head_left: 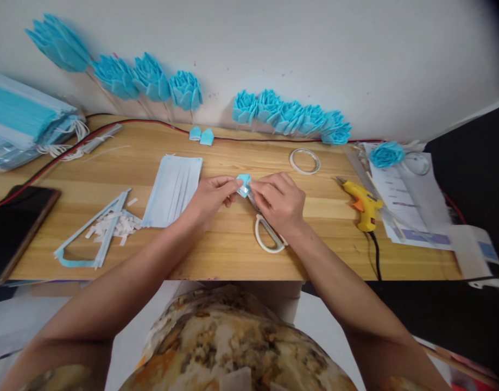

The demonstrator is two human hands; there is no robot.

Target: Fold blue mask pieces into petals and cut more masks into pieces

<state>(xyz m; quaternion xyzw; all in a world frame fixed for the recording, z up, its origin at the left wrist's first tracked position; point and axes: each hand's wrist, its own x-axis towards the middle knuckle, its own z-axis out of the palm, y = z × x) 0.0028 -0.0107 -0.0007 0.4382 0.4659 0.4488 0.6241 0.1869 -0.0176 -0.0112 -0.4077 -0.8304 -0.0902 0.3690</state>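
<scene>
A small blue folded petal (244,184) of mask cloth, with a shiny strip on it, is between my two hands. My left hand (212,196) pinches its left side. My right hand (282,200) has its fingers closed at the petal's right edge; what lies inside that pinch is too small to make out. Below my right hand lie scissors (269,248) with white handles, their blades partly hidden by the hand. A pleated face mask (174,190) lies flat to the left of my left hand. Two more blue petals (201,136) rest near the back of the table.
Blue paper-like flowers (290,115) on sticks lean along the wall. A tape roll (305,161), a yellow glue gun (365,203) and papers (408,190) are right. White scraps (114,225), cut mask strips (111,239), a phone (19,228) and packed masks (25,119) are left.
</scene>
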